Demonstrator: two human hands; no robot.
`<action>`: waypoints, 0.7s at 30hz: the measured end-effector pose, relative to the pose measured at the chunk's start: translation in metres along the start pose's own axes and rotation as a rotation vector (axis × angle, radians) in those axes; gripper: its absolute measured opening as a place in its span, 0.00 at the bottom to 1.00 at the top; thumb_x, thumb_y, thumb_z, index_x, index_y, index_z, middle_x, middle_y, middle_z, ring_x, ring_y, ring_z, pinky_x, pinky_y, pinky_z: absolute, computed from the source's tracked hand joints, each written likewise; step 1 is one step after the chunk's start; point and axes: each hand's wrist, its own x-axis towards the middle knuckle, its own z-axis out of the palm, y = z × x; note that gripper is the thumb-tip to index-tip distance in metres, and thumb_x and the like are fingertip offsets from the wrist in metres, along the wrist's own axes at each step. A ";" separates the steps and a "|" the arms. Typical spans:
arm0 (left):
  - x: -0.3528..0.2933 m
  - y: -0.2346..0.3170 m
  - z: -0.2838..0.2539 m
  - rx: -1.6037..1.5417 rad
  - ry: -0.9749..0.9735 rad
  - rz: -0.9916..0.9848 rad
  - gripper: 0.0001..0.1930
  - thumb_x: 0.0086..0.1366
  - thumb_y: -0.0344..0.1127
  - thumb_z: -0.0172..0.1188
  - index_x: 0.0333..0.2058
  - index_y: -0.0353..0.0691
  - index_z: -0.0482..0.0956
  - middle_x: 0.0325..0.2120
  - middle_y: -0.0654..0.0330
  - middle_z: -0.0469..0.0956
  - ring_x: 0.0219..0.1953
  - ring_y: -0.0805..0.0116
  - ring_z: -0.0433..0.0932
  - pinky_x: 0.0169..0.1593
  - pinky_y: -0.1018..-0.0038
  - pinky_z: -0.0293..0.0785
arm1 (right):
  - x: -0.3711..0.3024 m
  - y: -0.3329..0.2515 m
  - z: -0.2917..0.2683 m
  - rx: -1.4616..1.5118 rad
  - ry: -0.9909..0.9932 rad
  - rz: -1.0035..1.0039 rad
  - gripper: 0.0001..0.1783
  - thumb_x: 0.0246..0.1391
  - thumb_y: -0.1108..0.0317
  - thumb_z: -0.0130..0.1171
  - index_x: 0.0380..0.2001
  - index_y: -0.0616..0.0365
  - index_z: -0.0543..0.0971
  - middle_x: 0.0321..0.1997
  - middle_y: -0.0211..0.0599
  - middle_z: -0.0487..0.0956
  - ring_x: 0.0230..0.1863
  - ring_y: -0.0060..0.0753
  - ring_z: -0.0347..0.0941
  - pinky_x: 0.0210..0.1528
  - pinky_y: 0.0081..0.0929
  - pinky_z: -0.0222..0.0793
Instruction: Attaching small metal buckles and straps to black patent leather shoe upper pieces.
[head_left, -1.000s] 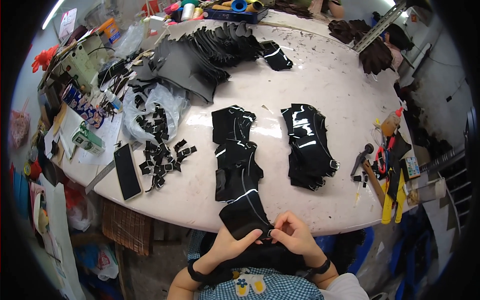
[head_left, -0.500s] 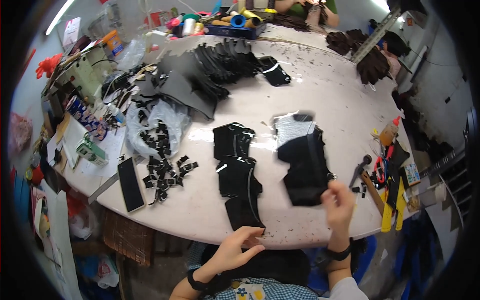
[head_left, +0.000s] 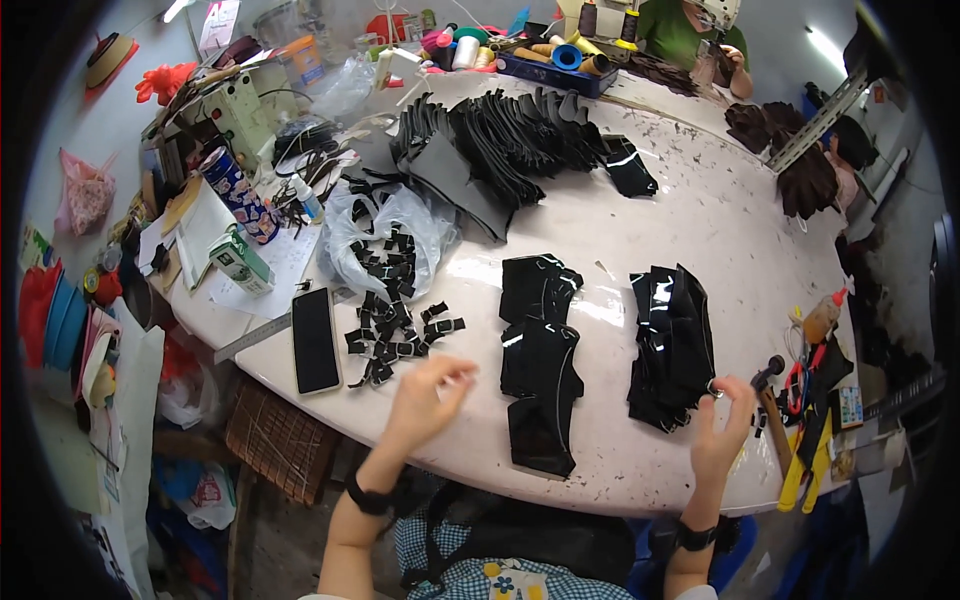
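My left hand (head_left: 425,405) is raised over the near edge of the table, its fingers bent and a little apart, with nothing visible in them. Closest to it lies a heap of small black strap pieces with metal bits (head_left: 395,335). On the right, my right hand (head_left: 722,435) has its thumb and fingers drawn together around a small shiny thing too little to name. Just beside those fingertips rests a stack of cut black fabric panels (head_left: 675,345). Between my hands, more black panels (head_left: 540,365) lie in an overlapping column.
A phone (head_left: 316,340) and a plastic bag (head_left: 340,235) are at left. Farther back sits a long row of grey-black pieces (head_left: 500,140). Yellow-handled scissors (head_left: 806,465), a hammer (head_left: 768,372) and a bottle (head_left: 824,318) lie at right. A co-worker (head_left: 690,40) sits across.
My left hand has risen leftward from the bottom of the panel column toward the strap pieces. The blurred black panel by my right hand now lies still on the right stack. The view has shifted.
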 end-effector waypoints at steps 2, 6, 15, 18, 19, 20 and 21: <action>0.021 -0.024 -0.009 0.145 0.105 -0.008 0.06 0.50 0.24 0.56 0.29 0.36 0.77 0.24 0.56 0.74 0.25 0.66 0.73 0.30 0.76 0.69 | -0.009 -0.018 -0.002 0.042 -0.060 -0.043 0.08 0.43 0.73 0.54 0.30 0.62 0.71 0.32 0.42 0.70 0.40 0.44 0.65 0.45 0.34 0.59; 0.044 -0.065 -0.007 0.347 0.172 0.024 0.05 0.50 0.25 0.54 0.27 0.37 0.76 0.26 0.56 0.72 0.30 0.58 0.70 0.37 0.68 0.66 | -0.030 -0.030 -0.002 0.189 -0.243 -0.093 0.04 0.40 0.74 0.55 0.23 0.60 0.72 0.26 0.40 0.71 0.36 0.44 0.68 0.41 0.34 0.61; 0.037 -0.060 -0.009 0.446 -0.057 -0.112 0.05 0.48 0.26 0.57 0.22 0.39 0.69 0.25 0.58 0.71 0.34 0.57 0.66 0.40 0.67 0.61 | -0.049 -0.039 -0.007 0.253 -0.373 0.015 0.04 0.36 0.77 0.57 0.21 0.59 0.73 0.25 0.41 0.72 0.32 0.41 0.68 0.35 0.31 0.63; 0.030 -0.037 -0.009 0.472 0.079 0.004 0.05 0.47 0.26 0.57 0.22 0.39 0.70 0.22 0.59 0.71 0.33 0.56 0.65 0.39 0.68 0.60 | -0.053 -0.039 -0.009 0.270 -0.375 0.005 0.04 0.36 0.77 0.57 0.21 0.60 0.74 0.25 0.41 0.72 0.31 0.41 0.68 0.34 0.30 0.63; 0.027 -0.026 -0.009 0.473 0.078 0.007 0.05 0.47 0.26 0.57 0.22 0.39 0.70 0.22 0.59 0.71 0.33 0.56 0.65 0.39 0.68 0.60 | -0.053 -0.040 -0.009 0.269 -0.373 0.006 0.04 0.36 0.77 0.57 0.21 0.60 0.74 0.25 0.41 0.72 0.31 0.41 0.68 0.34 0.30 0.63; 0.022 -0.014 -0.010 0.348 0.098 0.063 0.05 0.46 0.25 0.57 0.22 0.38 0.70 0.22 0.59 0.71 0.33 0.57 0.65 0.38 0.68 0.60 | -0.055 -0.041 -0.010 0.291 -0.392 0.023 0.04 0.36 0.77 0.57 0.21 0.60 0.74 0.24 0.40 0.72 0.30 0.41 0.68 0.33 0.30 0.63; 0.017 0.000 -0.008 0.218 0.117 0.117 0.05 0.45 0.24 0.58 0.22 0.37 0.70 0.22 0.59 0.71 0.32 0.57 0.66 0.37 0.67 0.60 | -0.056 -0.042 -0.012 0.310 -0.413 0.041 0.04 0.36 0.77 0.57 0.21 0.60 0.74 0.23 0.40 0.73 0.28 0.40 0.69 0.32 0.29 0.64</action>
